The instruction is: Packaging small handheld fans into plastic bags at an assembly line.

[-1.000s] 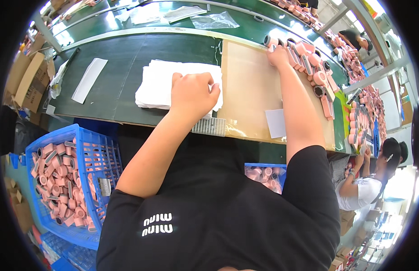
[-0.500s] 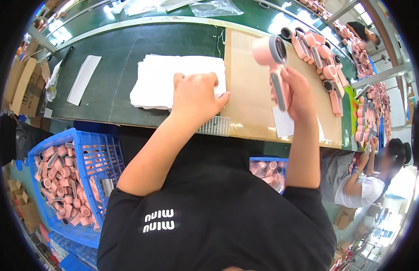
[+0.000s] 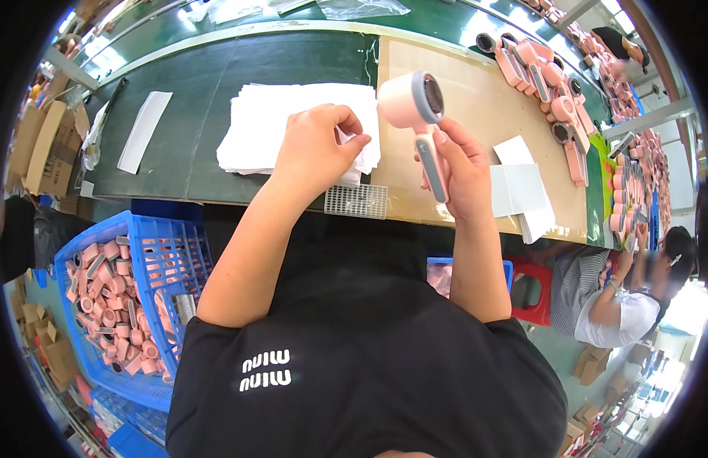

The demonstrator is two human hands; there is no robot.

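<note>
Green worktop (image 3: 193, 91), partly covered by a brown sheet (image 3: 476, 99), spans the upper half of the frame. Nearest, at lower centre, my black shirt (image 3: 369, 343) carries white lettering, upside down. At lower left, a blue crate (image 3: 137, 248) holds pink devices (image 3: 117, 305), apparently handy to my left; its pale tag (image 3: 185, 308) is too small to read. At centre, my right hand (image 3: 468, 172) grasps a pink-and-grey handheld fan (image 3: 400, 103) by its slim handle, likely to keep the round head clear. My left hand (image 3: 316, 145) curls over the white stack (image 3: 255, 126); whether it pinches a sheet I can't tell. Farther off, at upper right, more fans (image 3: 553, 75) lie heaped, probably within reach, no writing legible.
</note>
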